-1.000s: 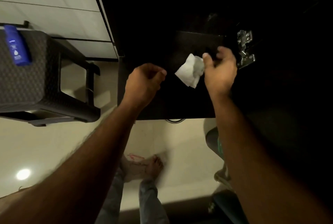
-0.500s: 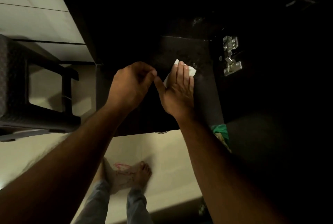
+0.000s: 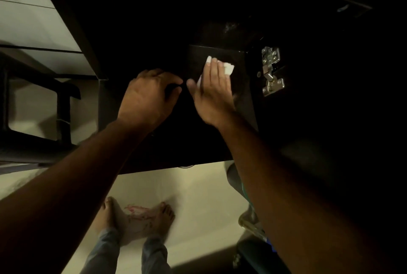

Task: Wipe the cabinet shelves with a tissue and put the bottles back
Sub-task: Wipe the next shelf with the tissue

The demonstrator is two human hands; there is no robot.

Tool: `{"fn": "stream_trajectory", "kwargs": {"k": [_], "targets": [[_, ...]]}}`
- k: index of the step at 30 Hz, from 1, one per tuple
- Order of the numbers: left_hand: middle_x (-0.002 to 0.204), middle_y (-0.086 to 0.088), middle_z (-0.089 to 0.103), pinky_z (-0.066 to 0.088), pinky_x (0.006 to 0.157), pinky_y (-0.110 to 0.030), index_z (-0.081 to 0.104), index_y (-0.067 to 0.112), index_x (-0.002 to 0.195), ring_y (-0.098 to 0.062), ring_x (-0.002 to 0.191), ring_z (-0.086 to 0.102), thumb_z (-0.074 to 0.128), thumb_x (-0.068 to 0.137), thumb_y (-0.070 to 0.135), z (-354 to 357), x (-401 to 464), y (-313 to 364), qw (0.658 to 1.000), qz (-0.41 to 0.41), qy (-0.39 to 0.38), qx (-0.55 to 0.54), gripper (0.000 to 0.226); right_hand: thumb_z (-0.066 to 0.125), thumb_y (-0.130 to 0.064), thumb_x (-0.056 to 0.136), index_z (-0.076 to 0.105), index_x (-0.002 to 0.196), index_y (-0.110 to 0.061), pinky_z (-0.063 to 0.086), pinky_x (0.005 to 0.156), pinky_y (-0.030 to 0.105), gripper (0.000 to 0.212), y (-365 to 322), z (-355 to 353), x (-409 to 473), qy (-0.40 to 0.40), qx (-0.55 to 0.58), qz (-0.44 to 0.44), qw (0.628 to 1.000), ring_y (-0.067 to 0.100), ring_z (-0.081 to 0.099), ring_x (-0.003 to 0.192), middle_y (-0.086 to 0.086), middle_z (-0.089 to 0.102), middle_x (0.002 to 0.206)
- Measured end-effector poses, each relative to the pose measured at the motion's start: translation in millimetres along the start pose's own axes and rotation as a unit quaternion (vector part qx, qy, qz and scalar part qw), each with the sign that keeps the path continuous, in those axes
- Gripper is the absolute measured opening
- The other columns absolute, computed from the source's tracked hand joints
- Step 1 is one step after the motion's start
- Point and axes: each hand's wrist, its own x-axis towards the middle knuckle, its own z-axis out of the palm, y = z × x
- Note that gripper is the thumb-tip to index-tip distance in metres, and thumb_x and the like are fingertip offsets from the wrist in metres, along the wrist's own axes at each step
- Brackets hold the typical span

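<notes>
Stage: wiping under way; no bottles in view, so putting them back is left.
Right hand point(image 3: 212, 95): fingers straight, pressing the tissue point(image 3: 228, 68) flat on the dark shelf point(image 3: 220, 52), centre frame beside the hinge point(image 3: 271, 71).
Left hand point(image 3: 148, 99): fingers curled, what they grip I cannot tell.

Overall light: you're working in dim conditions.
Cabinet point(image 3: 154, 20): nearly black; you can't make out detail.
Brightest areas: floor point(image 3: 198, 196) and wall tiles point(image 3: 33, 27).
Glare: hinge point(image 3: 271, 71) glints.
Blur: right hand point(image 3: 212, 95) smeared.
Edges: wide-angle bending.
</notes>
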Motion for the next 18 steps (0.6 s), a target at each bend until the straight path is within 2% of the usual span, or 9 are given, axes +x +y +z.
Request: {"fn": "stream_trajectory", "kwargs": {"k": [3,9,12,15,18], "targets": [[0.122,-0.006,0.063,0.042,0.095,-0.041,0.066,0.024,0.116,-0.029,0.115,0.054,0.057,0.094,0.030,1.6,-3.9,-0.5,1.000,0.006,-0.003,-0.005,0.025,0.009,-0.067,0.089,0.005,0.156,-0.009,-0.003,0.121,0.039,0.089,23.5,0.0,-32.3,-0.009,-0.003,-0.016,1.000,0.019,-0.002,0.151,0.007,0.003,0.164],[0.119,-0.003,0.064,0.042,0.094,-0.039,0.067,0.025,0.114,-0.027,0.113,0.055,0.058,0.093,0.031,5.3,-7.5,-0.4,1.000,0.002,-0.002,-0.027,0.024,0.016,-0.064,0.097,-0.008,0.153,-0.002,-0.008,0.121,0.040,0.086,30.9,-20.5,43.4,-0.066,0.007,0.127,0.990,0.025,-0.012,0.150,0.015,-0.010,0.163],[0.120,-0.004,0.063,0.041,0.094,-0.038,0.067,0.025,0.115,-0.027,0.114,0.054,0.058,0.094,0.031,7.6,-7.3,1.9,0.999,0.006,0.005,-0.031,0.024,0.015,-0.064,0.097,-0.009,0.153,-0.003,-0.010,0.121,0.040,0.086,28.1,-23.5,53.6,-0.072,0.010,0.137,0.988,0.024,-0.015,0.149,0.014,-0.013,0.162],[0.118,-0.003,0.064,0.042,0.094,-0.038,0.067,0.025,0.114,-0.025,0.112,0.055,0.058,0.094,0.030,10.3,-6.6,5.4,0.999,0.004,0.005,-0.042,0.023,0.017,-0.063,0.098,-0.009,0.154,-0.006,-0.010,0.119,0.036,0.084,34.9,-18.7,32.0,-0.041,0.017,0.130,0.991,0.020,-0.013,0.150,0.011,-0.011,0.163],[0.117,-0.002,0.065,0.042,0.094,-0.039,0.068,0.025,0.113,-0.026,0.111,0.056,0.058,0.093,0.030,11.4,-7.2,7.3,0.999,0.010,0.005,-0.041,0.023,0.014,-0.065,0.097,-0.012,0.153,-0.003,-0.009,0.120,0.038,0.087,30.6,-26.0,39.4,-0.078,0.025,0.173,0.981,0.022,-0.013,0.150,0.012,-0.014,0.162]]}}
